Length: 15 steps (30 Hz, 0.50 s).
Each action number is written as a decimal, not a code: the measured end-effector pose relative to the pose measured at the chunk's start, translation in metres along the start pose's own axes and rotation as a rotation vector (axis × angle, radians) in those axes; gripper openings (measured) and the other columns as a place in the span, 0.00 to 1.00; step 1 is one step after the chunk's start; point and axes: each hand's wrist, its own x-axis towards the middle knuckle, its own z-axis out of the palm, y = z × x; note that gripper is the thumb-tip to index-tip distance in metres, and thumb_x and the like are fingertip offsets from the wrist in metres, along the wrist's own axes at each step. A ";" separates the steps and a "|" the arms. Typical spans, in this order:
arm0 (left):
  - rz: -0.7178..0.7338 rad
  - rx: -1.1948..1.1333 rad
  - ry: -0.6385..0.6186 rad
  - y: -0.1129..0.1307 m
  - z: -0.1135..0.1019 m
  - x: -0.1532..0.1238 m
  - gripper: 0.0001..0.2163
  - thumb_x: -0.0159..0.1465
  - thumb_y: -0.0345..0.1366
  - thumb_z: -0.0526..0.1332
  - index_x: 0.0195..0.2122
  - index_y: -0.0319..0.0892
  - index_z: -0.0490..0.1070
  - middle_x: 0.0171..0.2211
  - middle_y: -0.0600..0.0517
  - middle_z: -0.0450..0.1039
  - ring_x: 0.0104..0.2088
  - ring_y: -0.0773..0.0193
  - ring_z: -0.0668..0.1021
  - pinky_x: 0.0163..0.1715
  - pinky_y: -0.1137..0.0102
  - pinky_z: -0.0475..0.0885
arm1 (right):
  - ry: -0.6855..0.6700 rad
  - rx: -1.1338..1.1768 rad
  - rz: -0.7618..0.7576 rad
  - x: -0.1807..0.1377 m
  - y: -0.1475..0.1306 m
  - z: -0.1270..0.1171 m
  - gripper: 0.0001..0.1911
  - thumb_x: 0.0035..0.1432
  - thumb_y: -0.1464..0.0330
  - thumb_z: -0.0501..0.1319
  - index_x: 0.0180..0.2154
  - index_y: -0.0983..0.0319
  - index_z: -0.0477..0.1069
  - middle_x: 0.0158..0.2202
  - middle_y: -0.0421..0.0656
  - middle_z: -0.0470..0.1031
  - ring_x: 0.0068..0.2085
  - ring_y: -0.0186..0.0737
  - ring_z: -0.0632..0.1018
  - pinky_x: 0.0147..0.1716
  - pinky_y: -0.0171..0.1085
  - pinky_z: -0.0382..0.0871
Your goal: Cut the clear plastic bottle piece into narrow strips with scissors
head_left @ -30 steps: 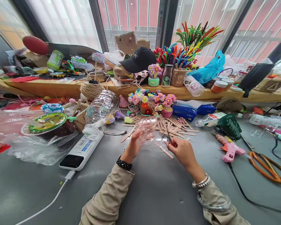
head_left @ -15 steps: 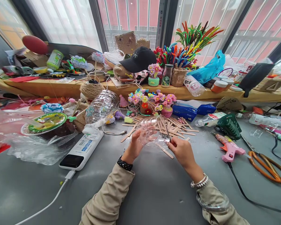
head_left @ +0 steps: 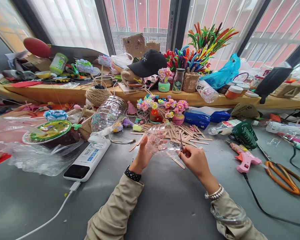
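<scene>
My left hand (head_left: 146,152) is closed round a clear plastic bottle piece (head_left: 161,138), held just above the grey table (head_left: 165,200). My right hand (head_left: 193,160) grips small scissors (head_left: 181,143), whose thin blades point up against the right side of the plastic piece. Behind both hands lies a heap of wooden craft sticks (head_left: 182,133), and one loose stick (head_left: 175,160) rests between my wrists.
A white power bank (head_left: 88,158) with a cable lies to the left beside crumpled plastic (head_left: 37,156). A pink glue gun (head_left: 245,158) and orange-handled scissors (head_left: 285,178) lie to the right. A clear bottle (head_left: 107,113), twine, small flower pots (head_left: 165,108) and pipe cleaners crowd the back.
The scissor blades have shifted slightly up along the plastic piece. Both hands stay in nearly the same place.
</scene>
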 end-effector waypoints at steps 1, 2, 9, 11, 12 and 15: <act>-0.003 0.004 -0.003 0.000 -0.001 0.000 0.31 0.50 0.58 0.59 0.49 0.40 0.68 0.51 0.42 0.68 0.51 0.46 0.70 0.47 0.56 0.65 | -0.003 -0.004 -0.002 0.000 0.000 0.000 0.21 0.51 0.53 0.53 0.17 0.60 0.56 0.14 0.36 0.59 0.19 0.32 0.60 0.22 0.32 0.49; -0.007 0.007 0.000 0.000 -0.001 0.000 0.32 0.50 0.58 0.59 0.49 0.40 0.68 0.51 0.42 0.68 0.51 0.46 0.69 0.47 0.56 0.65 | -0.003 -0.012 -0.006 0.000 0.000 0.000 0.21 0.51 0.53 0.53 0.17 0.60 0.56 0.14 0.37 0.59 0.19 0.32 0.61 0.22 0.32 0.49; -0.021 0.025 0.038 0.001 0.001 0.000 0.32 0.48 0.58 0.59 0.48 0.41 0.68 0.51 0.42 0.68 0.52 0.45 0.68 0.47 0.56 0.65 | -0.008 -0.074 -0.032 0.000 0.002 -0.001 0.20 0.51 0.55 0.53 0.16 0.60 0.57 0.15 0.38 0.62 0.19 0.33 0.62 0.22 0.32 0.49; -0.023 0.026 0.044 0.002 0.002 -0.001 0.32 0.48 0.59 0.59 0.48 0.41 0.68 0.51 0.43 0.68 0.52 0.45 0.68 0.47 0.57 0.65 | -0.009 -0.092 -0.044 0.000 0.002 -0.001 0.20 0.52 0.55 0.53 0.16 0.60 0.57 0.15 0.38 0.63 0.19 0.33 0.63 0.22 0.32 0.49; -0.024 0.026 0.049 0.002 0.002 -0.001 0.31 0.48 0.58 0.59 0.47 0.41 0.68 0.51 0.43 0.68 0.52 0.46 0.68 0.47 0.57 0.65 | -0.008 -0.104 -0.051 0.000 0.002 0.000 0.20 0.52 0.55 0.53 0.16 0.60 0.57 0.15 0.38 0.63 0.19 0.33 0.63 0.22 0.32 0.49; -0.024 0.032 0.066 0.001 0.002 0.000 0.31 0.48 0.58 0.60 0.48 0.40 0.68 0.50 0.43 0.68 0.51 0.46 0.69 0.47 0.57 0.65 | 0.008 -0.146 -0.068 0.000 0.004 0.001 0.20 0.52 0.56 0.53 0.16 0.60 0.58 0.15 0.39 0.64 0.19 0.33 0.64 0.21 0.33 0.48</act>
